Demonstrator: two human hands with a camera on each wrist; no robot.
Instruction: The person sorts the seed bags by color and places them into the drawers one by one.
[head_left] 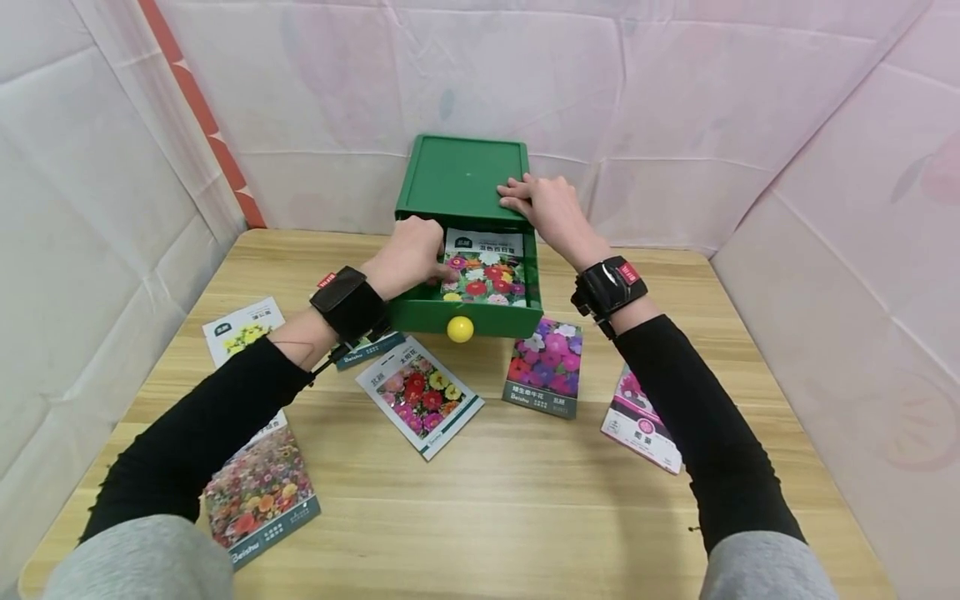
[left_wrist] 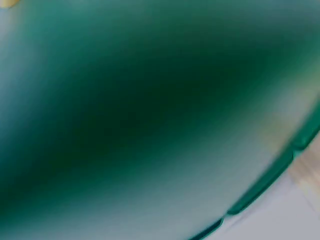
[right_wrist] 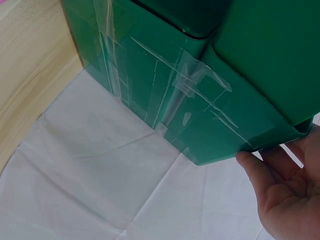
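Left hand (head_left: 411, 250) reaches into the open green drawer (head_left: 525, 287), fingers pinching a seed packet (head_left: 483, 271) lying inside. Right hand (head_left: 543, 208) rests on the box top (head_left: 457, 179), fingers relaxed. Other packets (head_left: 418, 394) lie on the near table (head_left: 525, 500).

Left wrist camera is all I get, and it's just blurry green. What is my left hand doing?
Observer: Your left hand reaches into the open green drawer, fingers on a flower seed packet lying inside.
Operator: Where's my other hand?
Observer: Your right hand rests on the front edge of the green box top, above the drawer.
Operator: Does the drawer have a handle?
Observer: Yes, a round yellow knob on its front.
Operator: Are there more packets?
Observer: Several lie on the wooden table, including a purple-flower packet just in front of the drawer.
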